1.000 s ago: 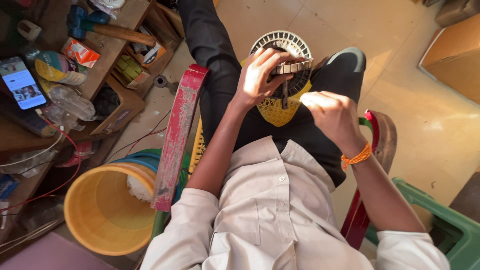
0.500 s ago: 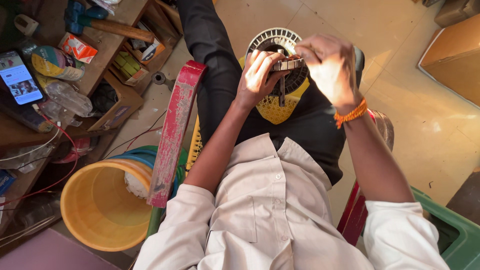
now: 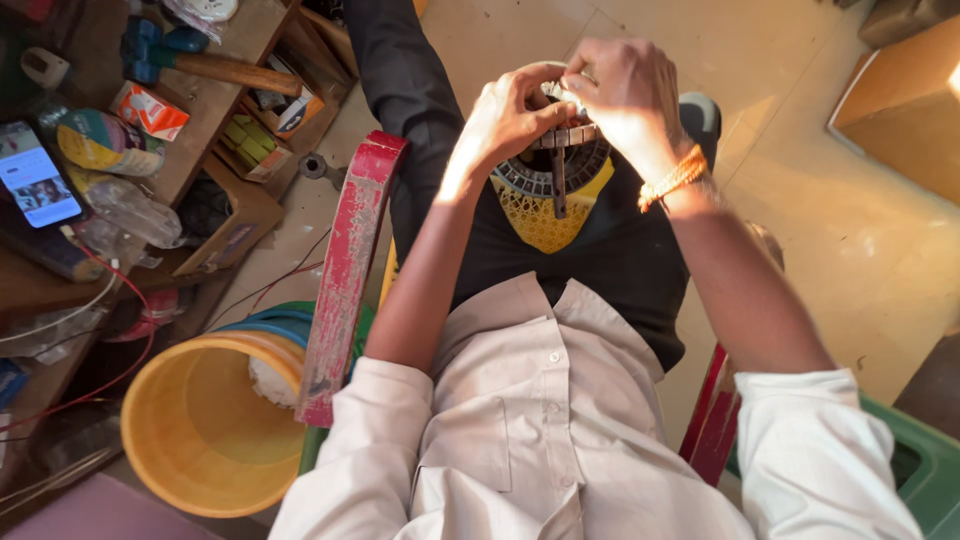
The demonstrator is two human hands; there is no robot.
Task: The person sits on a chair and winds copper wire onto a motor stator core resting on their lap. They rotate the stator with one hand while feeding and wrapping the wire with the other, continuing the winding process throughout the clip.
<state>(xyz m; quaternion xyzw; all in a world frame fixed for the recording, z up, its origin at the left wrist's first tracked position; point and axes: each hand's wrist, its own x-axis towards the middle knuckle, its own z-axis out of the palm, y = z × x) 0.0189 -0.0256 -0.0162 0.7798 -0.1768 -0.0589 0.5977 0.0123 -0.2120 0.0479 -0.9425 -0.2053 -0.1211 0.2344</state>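
i note a seated person working over the lap, both hands raised together above a round ribbed motor part with a yellow mesh-patterned plastic body (image 3: 545,215), which rests on the dark trousers between the knees. the left hand (image 3: 510,115) is curled closed, its fingers pinching a small grey metal piece (image 3: 565,95) at the top of the part; the right hand (image 3: 630,90) is closed over the same piece from the other side, an orange beaded band at the wrist. a thin dark bar (image 3: 558,180) hangs down across the ribbed face. in my judgement the step in hand is fitting or working the small piece at the rim; what exactly it is i cannot tell. the next move, as i judge it, calls for a steady two-sided pinch and the part kept from sliding off the lap. beside the chair stand a yellow plastic bucket (image 3: 190,440) and a red painted wooden slat (image 3: 345,280); a wooden worktop (image 3: 215,95) at the left carries a lit phone (image 3: 35,180) and a hammer (image 3: 215,65).
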